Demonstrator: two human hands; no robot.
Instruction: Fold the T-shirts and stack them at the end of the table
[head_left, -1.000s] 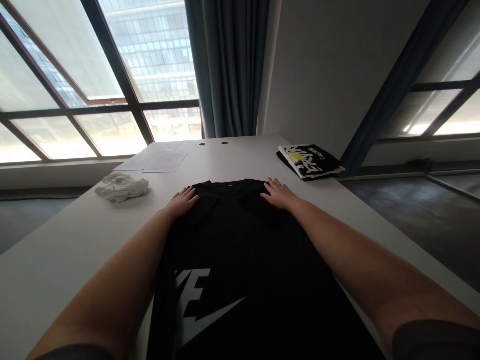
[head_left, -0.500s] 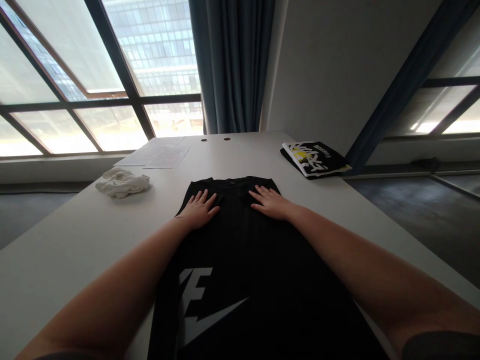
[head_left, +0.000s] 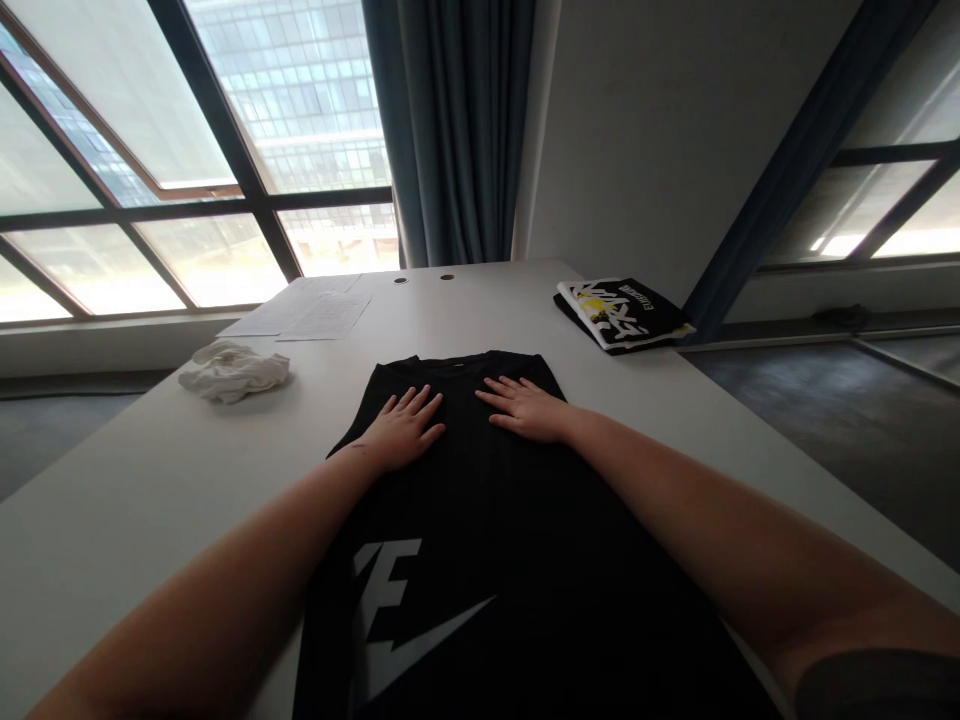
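A black T-shirt (head_left: 480, 510) lies spread along the table in front of me, its collar end pointing away. Its sides look folded in, and a grey print of letters and a swoosh shows at the lower left, partly cut off by a fold. Palm down, my left hand (head_left: 399, 428) rests on the shirt's upper left with fingers spread. My right hand (head_left: 529, 408) lies flat on the upper right, its fingers stretched toward the middle. Neither hand grips the cloth.
The white table (head_left: 480, 310) carries a crumpled white cloth (head_left: 234, 372) on the left and paper sheets (head_left: 322, 312) at the far left. Folded black garments (head_left: 626, 315) with white and yellow print lie at the far right. A blue curtain (head_left: 457, 130) hangs behind.
Both hands have slid slightly toward me along the shirt, and they are a bit closer together. The camera view has shifted slightly.
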